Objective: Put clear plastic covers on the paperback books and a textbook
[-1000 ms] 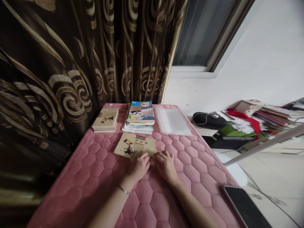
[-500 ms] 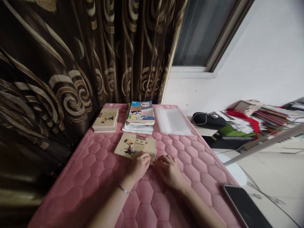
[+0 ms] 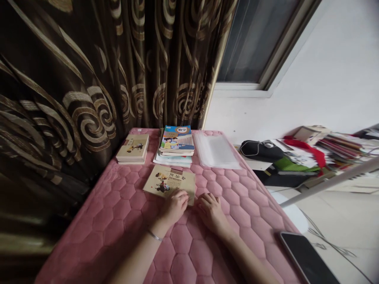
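A beige book point(image 3: 168, 179) with small cartoon figures on its cover lies flat on the pink quilted surface point(image 3: 124, 221). My left hand point(image 3: 177, 202), a thin bracelet at its wrist, rests on the book's near edge with fingers curled; whether it grips the edge is hidden. Just right of the book's near corner is my right hand point(image 3: 211, 209), fingers bent and low over the quilting, what is under them hidden. Behind the book stand a stack of similar beige books point(image 3: 133, 148), a stack topped by a blue textbook point(image 3: 177, 139) and a pile of clear plastic covers point(image 3: 218, 152).
A dark tablet-like device point(image 3: 308, 256) lies at the right front edge. Patterned curtains point(image 3: 94, 114) hang along the left and back. Beyond the right edge are a black pouch point(image 3: 260, 150), a red cloth point(image 3: 308, 150), papers and a slanted pale bar point(image 3: 331, 181).
My right hand has drawn slightly right, off the book's near corner. My left hand stays at the near edge. The view has shifted slightly.
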`<action>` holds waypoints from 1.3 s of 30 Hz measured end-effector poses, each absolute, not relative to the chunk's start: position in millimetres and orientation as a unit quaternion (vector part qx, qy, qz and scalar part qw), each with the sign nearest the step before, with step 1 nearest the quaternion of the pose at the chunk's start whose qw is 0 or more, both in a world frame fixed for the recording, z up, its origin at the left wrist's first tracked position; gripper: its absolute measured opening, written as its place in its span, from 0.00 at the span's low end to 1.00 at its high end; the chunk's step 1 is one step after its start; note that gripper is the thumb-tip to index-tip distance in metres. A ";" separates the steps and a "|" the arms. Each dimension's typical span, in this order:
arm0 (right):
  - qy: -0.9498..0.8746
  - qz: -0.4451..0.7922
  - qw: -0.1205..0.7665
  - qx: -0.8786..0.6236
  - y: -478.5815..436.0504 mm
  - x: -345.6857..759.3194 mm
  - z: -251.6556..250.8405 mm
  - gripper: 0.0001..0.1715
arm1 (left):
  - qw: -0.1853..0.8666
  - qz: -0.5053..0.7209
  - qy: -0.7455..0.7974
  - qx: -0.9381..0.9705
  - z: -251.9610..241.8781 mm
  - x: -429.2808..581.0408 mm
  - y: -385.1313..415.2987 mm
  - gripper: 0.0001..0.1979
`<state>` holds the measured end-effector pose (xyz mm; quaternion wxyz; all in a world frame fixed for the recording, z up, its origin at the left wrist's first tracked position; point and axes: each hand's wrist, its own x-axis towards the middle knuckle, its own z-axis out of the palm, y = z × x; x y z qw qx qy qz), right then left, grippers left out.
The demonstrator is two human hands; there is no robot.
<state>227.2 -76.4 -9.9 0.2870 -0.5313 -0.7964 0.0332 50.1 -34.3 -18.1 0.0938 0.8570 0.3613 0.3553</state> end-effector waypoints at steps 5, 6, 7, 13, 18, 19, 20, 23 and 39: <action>-0.807 0.010 0.284 -0.518 -77.2 224.3 -9.1 0.13 | 0.111 0.357 0.357 0.856 -18.3 49.2 -34.4 0.13; -0.811 -0.001 0.281 -0.514 -77.4 223.7 -9.5 0.13 | 0.116 0.356 0.355 0.856 -18.6 48.9 -34.4 0.12; -0.814 -0.013 0.278 -0.511 -77.8 223.3 -10.1 0.13 | 0.121 0.356 0.355 0.856 -19.0 48.7 -34.4 0.12; -0.828 -0.040 0.285 -0.482 -81.0 224.5 -14.5 0.14 | 0.137 0.348 0.358 0.856 -21.3 46.8 -34.8 0.12; -0.830 -0.043 0.294 -0.472 -84.2 228.0 -15.0 0.16 | 0.110 0.355 0.325 0.870 -18.5 44.3 -34.4 0.09; -0.830 -0.041 0.289 -0.475 -84.8 228.6 -14.8 0.16 | 0.102 0.353 0.318 0.874 -17.8 43.8 -34.3 0.09; -0.831 -0.040 0.283 -0.478 -85.4 229.1 -14.5 0.16 | 0.095 0.350 0.313 0.878 -17.2 43.2 -34.2 0.10; -0.830 -0.037 0.283 -0.480 -86.6 231.1 -13.8 0.16 | 0.082 0.334 0.300 0.890 -15.7 41.8 -34.3 0.11; -0.831 -0.044 0.275 -0.482 -91.8 222.4 -5.4 0.15 | 0.158 0.327 0.349 0.864 -14.8 38.1 -29.6 0.10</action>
